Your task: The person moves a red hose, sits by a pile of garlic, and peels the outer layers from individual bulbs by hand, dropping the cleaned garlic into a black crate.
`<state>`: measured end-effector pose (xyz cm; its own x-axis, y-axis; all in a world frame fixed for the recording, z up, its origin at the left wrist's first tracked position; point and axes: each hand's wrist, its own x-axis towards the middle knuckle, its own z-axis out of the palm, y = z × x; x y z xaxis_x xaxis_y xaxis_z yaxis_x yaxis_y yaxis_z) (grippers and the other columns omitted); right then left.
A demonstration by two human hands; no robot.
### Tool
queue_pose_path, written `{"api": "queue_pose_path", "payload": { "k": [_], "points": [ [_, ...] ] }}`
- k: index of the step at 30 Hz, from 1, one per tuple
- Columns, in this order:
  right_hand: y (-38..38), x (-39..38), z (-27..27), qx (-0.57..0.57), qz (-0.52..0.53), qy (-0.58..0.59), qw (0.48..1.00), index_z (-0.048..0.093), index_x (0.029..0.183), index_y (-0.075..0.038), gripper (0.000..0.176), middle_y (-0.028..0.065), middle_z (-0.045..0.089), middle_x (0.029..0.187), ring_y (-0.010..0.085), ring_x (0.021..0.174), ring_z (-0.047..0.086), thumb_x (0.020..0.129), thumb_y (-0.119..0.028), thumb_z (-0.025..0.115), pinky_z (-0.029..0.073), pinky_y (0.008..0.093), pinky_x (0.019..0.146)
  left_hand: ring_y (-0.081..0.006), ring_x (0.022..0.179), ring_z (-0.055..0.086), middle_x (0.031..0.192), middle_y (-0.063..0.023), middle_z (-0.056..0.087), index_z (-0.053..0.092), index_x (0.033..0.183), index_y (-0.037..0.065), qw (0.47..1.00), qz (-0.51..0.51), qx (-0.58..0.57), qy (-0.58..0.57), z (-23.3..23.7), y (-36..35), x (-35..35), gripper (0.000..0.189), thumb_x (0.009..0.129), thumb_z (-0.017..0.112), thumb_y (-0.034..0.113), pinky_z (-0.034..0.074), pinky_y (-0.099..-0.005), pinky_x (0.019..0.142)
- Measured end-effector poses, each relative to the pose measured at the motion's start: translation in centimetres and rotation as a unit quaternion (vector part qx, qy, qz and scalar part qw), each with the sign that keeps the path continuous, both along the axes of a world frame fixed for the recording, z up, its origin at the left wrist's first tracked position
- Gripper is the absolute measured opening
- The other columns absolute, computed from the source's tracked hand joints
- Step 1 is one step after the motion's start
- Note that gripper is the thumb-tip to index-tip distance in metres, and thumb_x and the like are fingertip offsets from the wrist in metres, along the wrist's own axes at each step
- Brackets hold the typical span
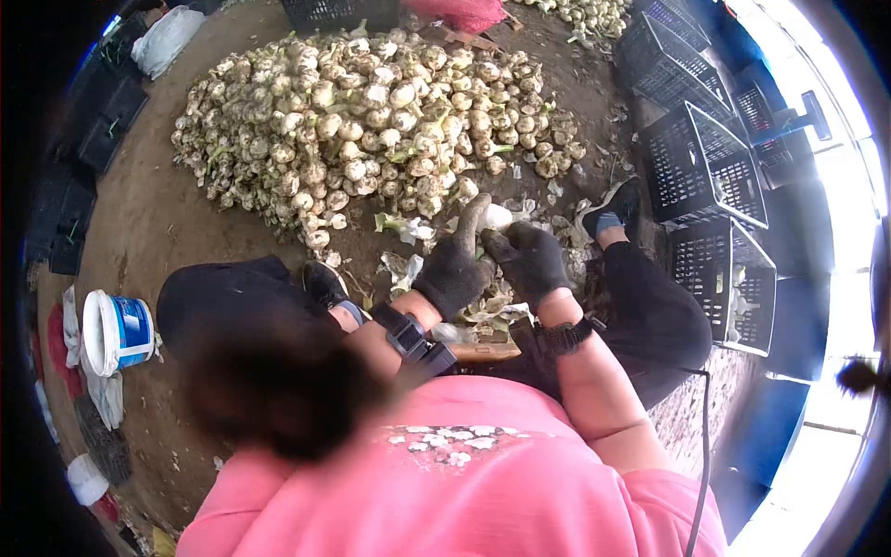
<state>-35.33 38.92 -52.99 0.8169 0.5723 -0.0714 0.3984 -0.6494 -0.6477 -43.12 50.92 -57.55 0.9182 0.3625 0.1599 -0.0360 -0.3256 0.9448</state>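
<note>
My left hand (455,269), in a dark glove with a worn tan finger, is in front of the pile, one finger stretched forward and the others curled. Close beside it my right hand (532,265), also gloved, is closed with its fingers bent toward the left one. A bit of green shows between the hands; what they hold is mostly hidden, and I cannot tell what it is. Just beyond the fingertips is a smooth white piece (497,217). Leafy peelings (404,227) lie around the hands. Ahead rises a large pile of round, soil-stained, onion-like bulbs (371,121).
Black plastic crates (701,167) line the right side; one near crate (729,283) holds a few pale pieces. A white-and-blue bucket (119,332) stands at left. A white sack (167,42) and red bag (459,14) lie farther back. A cable (705,446) hangs at right.
</note>
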Motion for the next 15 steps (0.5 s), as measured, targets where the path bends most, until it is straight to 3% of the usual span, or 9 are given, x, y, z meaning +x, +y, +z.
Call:
{"api": "queue_pose_path", "payload": {
  "k": [4, 6, 7, 8, 9, 10, 12, 13, 15],
  "points": [
    [0.0, 0.9, -4.4, 0.018, 0.074, -0.112, 0.991, 0.066, 0.083, -0.001, 0.025, 0.0192, 0.063, 0.070, 0.0307, 0.064, 0.063, 0.083, -0.025, 0.059, 0.046, 0.0375, 0.057, -0.0429, 0.098, 0.057, 0.105, -0.0277, 0.058, 0.032, 0.135, 0.011, 1.000, 0.005, 0.016, 0.024, -0.5, 0.7, -0.5, 0.069, 0.070, 0.054, 0.002, 0.047, -0.0447, 0.084],
    [-0.3, 1.5, -6.4, 0.070, 0.030, 0.026, 0.997, 0.065, 0.083, -0.003, 0.028, 0.0203, 0.062, 0.073, 0.0331, 0.069, 0.063, 0.082, -0.030, 0.058, 0.049, 0.0390, 0.060, -0.0413, 0.095, 0.059, 0.103, -0.0255, 0.060, 0.034, 0.133, 0.010, 1.000, 0.015, 0.013, 0.019, -0.6, 1.0, -0.6, 0.066, 0.070, 0.053, 0.002, 0.047, -0.0436, 0.084],
    [-0.4, 1.0, -5.9, 0.071, 0.028, 0.026, 0.997, 0.065, 0.083, -0.003, 0.028, 0.0203, 0.062, 0.073, 0.0331, 0.069, 0.063, 0.082, -0.030, 0.058, 0.049, 0.0390, 0.060, -0.0329, 0.108, 0.052, 0.115, -0.0204, 0.054, 0.034, 0.134, 0.007, 0.996, -0.015, -0.079, 0.029, -0.8, 1.3, -0.7, 0.069, 0.068, 0.051, -0.001, 0.041, -0.0362, 0.092],
    [-0.5, 0.3, -4.9, 0.175, -0.028, 0.162, 0.971, 0.065, 0.087, -0.004, 0.025, 0.0150, 0.064, 0.072, 0.0266, 0.067, 0.063, 0.084, -0.028, 0.057, 0.049, 0.0357, 0.059, -0.0245, 0.121, 0.045, 0.127, -0.0153, 0.049, 0.035, 0.135, 0.004, 0.984, -0.045, -0.170, 0.038, -0.9, 1.4, -0.6, 0.071, 0.066, 0.050, -0.004, 0.035, -0.0288, 0.101],
    [-0.6, 0.0, -4.2, 0.275, -0.082, 0.291, 0.913, 0.066, 0.090, -0.005, 0.023, 0.0098, 0.065, 0.071, 0.0201, 0.065, 0.063, 0.086, -0.025, 0.056, 0.049, 0.0324, 0.058, -0.0214, 0.101, 0.057, 0.115, -0.0138, 0.055, 0.035, 0.136, 0.007, 0.963, -0.047, -0.263, 0.037, -0.9, 1.3, -0.6, 0.069, 0.070, 0.051, -0.002, 0.047, -0.0312, 0.086],
    [-1.0, 0.3, -4.3, 0.276, -0.084, 0.289, 0.913, 0.066, 0.090, -0.005, 0.023, 0.0098, 0.065, 0.071, 0.0201, 0.065, 0.063, 0.086, -0.025, 0.056, 0.049, 0.0324, 0.058, -0.0214, 0.101, 0.057, 0.115, -0.0138, 0.055, 0.035, 0.136, 0.007, 0.963, -0.049, -0.262, 0.037, -0.4, 1.2, -0.7, 0.069, 0.070, 0.051, -0.002, 0.047, -0.0312, 0.086],
    [-1.9, 1.0, -4.7, 0.028, 0.063, 0.042, 0.997, 0.066, 0.097, -0.005, 0.020, -0.0007, 0.066, 0.080, 0.0104, 0.069, 0.062, 0.091, -0.017, 0.052, 0.051, 0.0273, 0.060, -0.0201, 0.077, 0.062, 0.100, -0.0141, 0.060, 0.035, 0.136, 0.009, 0.811, -0.136, -0.564, 0.082, 1.5, 1.2, -1.4, 0.062, 0.076, 0.050, 0.002, 0.054, -0.0367, 0.070],
    [-0.9, -0.1, -2.7, 0.215, -0.017, 0.246, 0.945, 0.064, 0.097, -0.003, 0.021, 0.0046, 0.064, 0.077, 0.0169, 0.064, 0.059, 0.088, -0.017, 0.051, 0.050, 0.0324, 0.061, -0.0219, 0.062, 0.062, 0.088, -0.0154, 0.061, 0.035, 0.134, 0.010, 0.803, -0.112, -0.584, 0.039, 2.5, 0.5, -1.1, 0.057, 0.080, 0.050, 0.005, 0.055, -0.0401, 0.059],
    [-0.3, 1.2, -7.9, 0.291, -0.013, 0.268, 0.918, 0.065, 0.095, -0.004, 0.020, 0.0046, 0.066, 0.081, 0.0154, 0.066, 0.061, 0.090, -0.014, 0.049, 0.051, 0.0305, 0.062, -0.0225, 0.062, 0.062, 0.087, -0.0162, 0.062, 0.037, 0.133, 0.010, 0.761, -0.155, -0.627, 0.053, 3.3, 0.3, -1.4, 0.054, 0.081, 0.050, 0.006, 0.054, -0.0382, 0.058]
  ]
}}
